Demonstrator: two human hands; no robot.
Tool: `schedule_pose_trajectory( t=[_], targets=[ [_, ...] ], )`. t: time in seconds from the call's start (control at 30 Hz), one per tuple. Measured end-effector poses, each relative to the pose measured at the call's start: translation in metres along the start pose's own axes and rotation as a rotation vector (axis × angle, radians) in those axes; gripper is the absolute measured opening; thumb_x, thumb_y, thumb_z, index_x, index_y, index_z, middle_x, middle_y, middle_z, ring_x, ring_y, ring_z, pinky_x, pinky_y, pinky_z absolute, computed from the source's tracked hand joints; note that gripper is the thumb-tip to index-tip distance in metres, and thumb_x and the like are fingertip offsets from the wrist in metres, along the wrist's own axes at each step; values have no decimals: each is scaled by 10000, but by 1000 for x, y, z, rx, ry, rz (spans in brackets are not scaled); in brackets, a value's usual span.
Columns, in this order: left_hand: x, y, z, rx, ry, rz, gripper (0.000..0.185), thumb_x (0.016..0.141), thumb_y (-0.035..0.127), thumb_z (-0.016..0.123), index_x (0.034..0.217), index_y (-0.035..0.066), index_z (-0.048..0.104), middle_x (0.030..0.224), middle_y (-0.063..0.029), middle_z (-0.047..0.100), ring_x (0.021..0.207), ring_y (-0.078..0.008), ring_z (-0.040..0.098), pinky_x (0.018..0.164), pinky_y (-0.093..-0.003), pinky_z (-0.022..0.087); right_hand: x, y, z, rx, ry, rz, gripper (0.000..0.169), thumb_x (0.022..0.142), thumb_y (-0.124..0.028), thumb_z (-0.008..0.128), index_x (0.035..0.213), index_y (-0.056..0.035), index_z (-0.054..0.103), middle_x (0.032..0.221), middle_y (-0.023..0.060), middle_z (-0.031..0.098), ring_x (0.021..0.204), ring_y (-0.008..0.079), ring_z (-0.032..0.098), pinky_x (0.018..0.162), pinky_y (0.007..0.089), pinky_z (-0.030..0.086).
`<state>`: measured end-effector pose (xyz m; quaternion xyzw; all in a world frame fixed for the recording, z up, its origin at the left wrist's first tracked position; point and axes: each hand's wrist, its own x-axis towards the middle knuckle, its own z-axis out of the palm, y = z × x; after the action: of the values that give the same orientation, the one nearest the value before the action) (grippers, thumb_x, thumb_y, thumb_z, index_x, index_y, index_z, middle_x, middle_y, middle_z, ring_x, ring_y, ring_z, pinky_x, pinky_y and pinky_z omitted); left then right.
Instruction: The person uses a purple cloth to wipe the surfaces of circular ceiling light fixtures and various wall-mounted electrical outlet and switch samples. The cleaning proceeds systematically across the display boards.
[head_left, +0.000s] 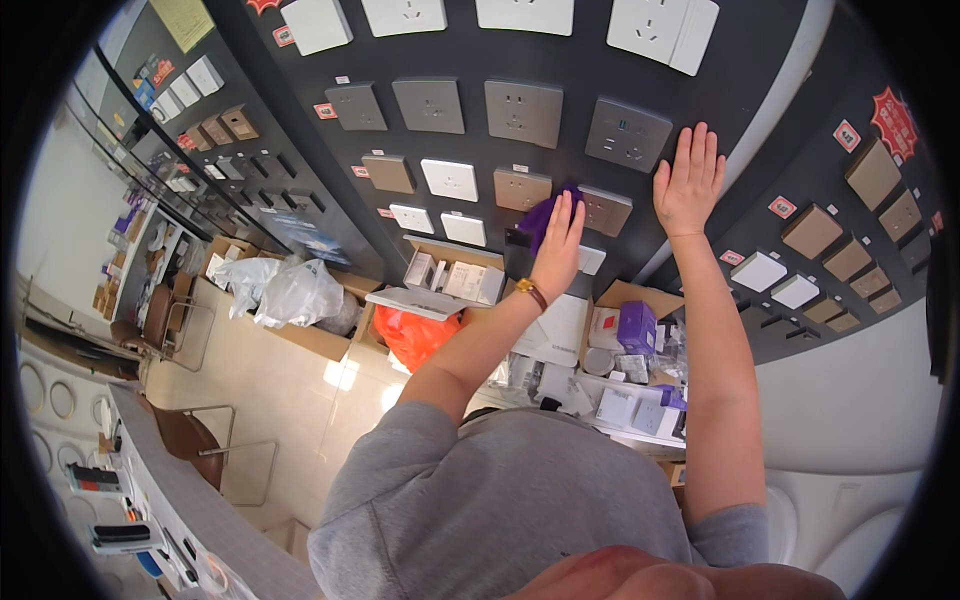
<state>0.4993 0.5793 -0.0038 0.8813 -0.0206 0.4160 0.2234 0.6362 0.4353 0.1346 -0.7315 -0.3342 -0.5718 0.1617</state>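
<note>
My left hand (558, 247), with a gold watch at the wrist, presses a purple cloth (537, 220) against a dark upright display panel (454, 154). The cloth lies between a gold-toned wall socket (520, 190) and a brown-grey wall socket (606, 211), covering part of the panel. My right hand (689, 180) rests flat on the panel near its right edge, holding nothing. Its thumb is close to a grey wall socket with several outlets (628, 133). White socket plates (663, 31) run along the top row.
Below the panel are an open carton of small boxes (459, 279), an orange plastic bag (417, 334) and a purple box (637, 327) among loose packaging. Clear plastic bags (298, 294) fill a carton at left. Brown chairs (185, 436) stand on the tiled floor.
</note>
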Motion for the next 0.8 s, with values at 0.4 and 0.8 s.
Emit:
schedule_pose_trajectory(
  t=[0.4,0.8],
  targets=[
    [50,14,-26,218,-26,438,614,784,-17,536,1384,105,484,1481,-31,421,1320,-274,431,1010,-364,454,-1,0,-1,-9,2,3,581,883,-280,552,1433,-118,459,1524,71,388,1401,231,363,1141,425,240],
    [39,-8,-31,567,-177,678,554,856,162,536,1406,203,482,1514,63,392,1340,-95,403,1008,-320,327,0,0,1,2,25,2,572,874,-260,559,1420,-114,473,1516,70,401,1394,230,376,1143,423,232]
  ],
)
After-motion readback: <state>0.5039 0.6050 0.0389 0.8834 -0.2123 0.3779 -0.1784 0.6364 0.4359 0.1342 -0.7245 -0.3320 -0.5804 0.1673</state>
